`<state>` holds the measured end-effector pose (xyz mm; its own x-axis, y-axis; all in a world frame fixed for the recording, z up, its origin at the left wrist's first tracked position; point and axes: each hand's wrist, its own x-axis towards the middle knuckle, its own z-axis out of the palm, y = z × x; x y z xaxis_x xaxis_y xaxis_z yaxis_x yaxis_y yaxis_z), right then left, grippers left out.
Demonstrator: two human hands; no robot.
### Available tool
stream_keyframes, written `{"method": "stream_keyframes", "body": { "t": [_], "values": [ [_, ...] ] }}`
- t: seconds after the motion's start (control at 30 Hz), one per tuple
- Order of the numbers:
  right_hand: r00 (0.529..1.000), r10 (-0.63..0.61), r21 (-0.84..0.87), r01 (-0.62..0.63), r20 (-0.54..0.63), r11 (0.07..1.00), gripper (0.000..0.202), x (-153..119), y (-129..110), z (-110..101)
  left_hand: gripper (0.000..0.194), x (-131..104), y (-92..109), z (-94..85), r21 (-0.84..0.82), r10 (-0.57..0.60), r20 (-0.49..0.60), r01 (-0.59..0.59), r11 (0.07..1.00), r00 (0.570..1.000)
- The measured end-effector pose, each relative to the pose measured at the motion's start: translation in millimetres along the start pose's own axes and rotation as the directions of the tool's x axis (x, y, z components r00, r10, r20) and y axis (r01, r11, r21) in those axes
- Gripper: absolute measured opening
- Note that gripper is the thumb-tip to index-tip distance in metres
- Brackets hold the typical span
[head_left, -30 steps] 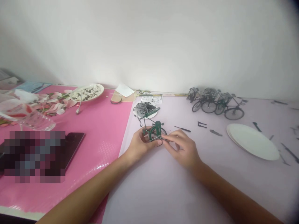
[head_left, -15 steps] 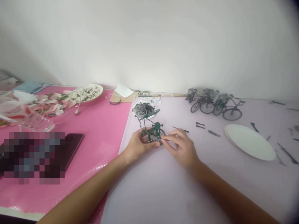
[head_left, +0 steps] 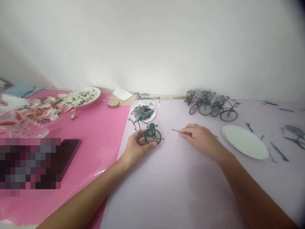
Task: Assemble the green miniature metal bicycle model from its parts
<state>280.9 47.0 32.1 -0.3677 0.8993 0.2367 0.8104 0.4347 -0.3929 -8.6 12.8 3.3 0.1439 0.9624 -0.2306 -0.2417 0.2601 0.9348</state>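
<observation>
My left hand [head_left: 140, 143] is closed around the rear of a small green model bicycle [head_left: 152, 128], thumb low against its spoked wheel [head_left: 156, 136]. The bicycle is upended, wheel towards me. A short dark pin sticks out to the right of the wheel hub. To the right, my right hand [head_left: 200, 136] pinches a thin dark rod [head_left: 175, 129] at the table surface; its pointed end shows left of the fingertips, and the palm hides the rest. Beyond the bicycle stands a white plate [head_left: 154, 117] holding dark bicycle parts.
Several assembled model bicycles [head_left: 213, 105] stand by the wall. Stacked white plates [head_left: 245, 141] lie at right, with loose dark parts [head_left: 279, 151] around them. On the pink cover at left are a phone [head_left: 69, 156], a clear cup [head_left: 30, 127] and a plate of white pieces [head_left: 94, 95].
My right hand has left the wheel hub and moved right to the thin dark rod on the table. My left hand still holds the bicycle. The whole view has shifted slightly.
</observation>
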Motion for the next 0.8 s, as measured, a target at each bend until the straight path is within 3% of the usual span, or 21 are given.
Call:
{"method": "stream_keyframes", "body": {
  "t": [0.13, 0.33, 0.8],
  "values": [
    [1.000, 0.025, 0.026, -0.025, -0.014, 0.999, 0.013, -0.3, -9.7, 16.8, 0.064, -1.2, 1.3, -0.3, 0.046, 0.017, -0.002, -0.017, 0.999, 1.000],
    [0.991, -0.047, -0.027, 0.044, -0.125, 0.999, 0.014, -1.6, -20.4, 49.4, 0.060, -2.1, 1.5, 0.7, 0.078, 0.036, 0.017, -0.037, 0.996, 0.999],
    [0.997, 0.011, -0.089, -0.017, -0.071, 0.996, 0.014, 12.1, -20.5, 55.2, 0.060, -1.0, -2.8, 1.8, 0.074, 0.031, 0.029, -0.033, 0.997, 0.999]
  ]
}}
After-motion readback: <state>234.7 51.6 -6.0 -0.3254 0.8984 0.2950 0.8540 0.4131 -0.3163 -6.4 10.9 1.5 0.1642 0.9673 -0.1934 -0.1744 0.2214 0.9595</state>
